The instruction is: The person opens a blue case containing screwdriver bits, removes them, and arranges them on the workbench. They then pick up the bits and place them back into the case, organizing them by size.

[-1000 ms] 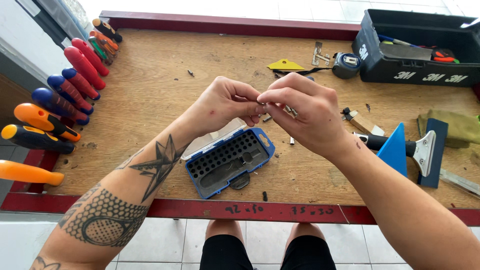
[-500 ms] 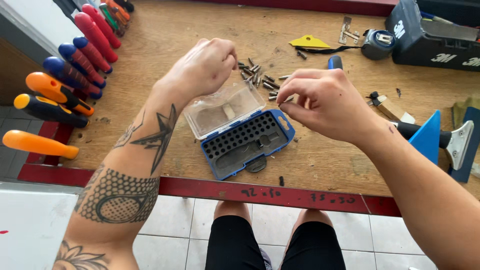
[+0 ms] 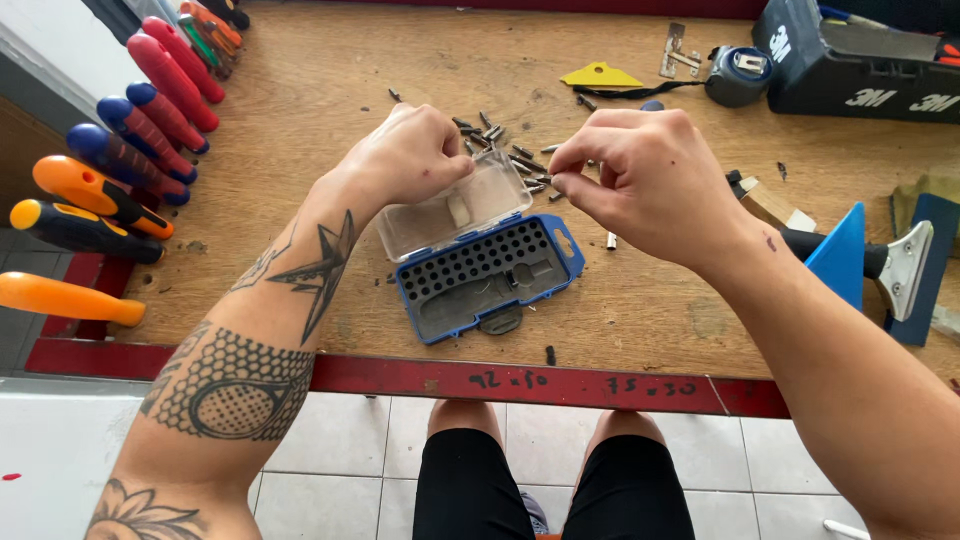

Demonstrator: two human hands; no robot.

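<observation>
Along the left edge of the frame a row of screwdrivers (image 3: 120, 150) lay side by side, their handles glossy plastic in orange, blue and red, overhanging the worn wooden desk (image 3: 300, 90) with its red-painted front rail.

Just left of centre, the left hand (image 3: 415, 155) was curled into a loose fist over the clear lid (image 3: 455, 210) of the bit case (image 3: 485, 275), knuckles up; whether it pinched anything I could not tell. The case sat open at the middle of the frame, a blue plastic shell with a dark insert full of round sockets, nearly all of them vacant. Above it, between the two hands, a scatter of small dull-metal driver bits (image 3: 505, 150) lay loose on the wood.

Right of centre the right hand (image 3: 650, 185) was closed narrow, thumb and forefinger nipping a short metal bit at their tips. To seat it well, I judged, one hand would want to steady the case while the bit went straight down into a socket, not at a slant.

Farther right lay a blue-bladed scraper (image 3: 850, 255), and in the upper right a round tape measure (image 3: 738, 75) beside a black toolbox (image 3: 860, 60).
</observation>
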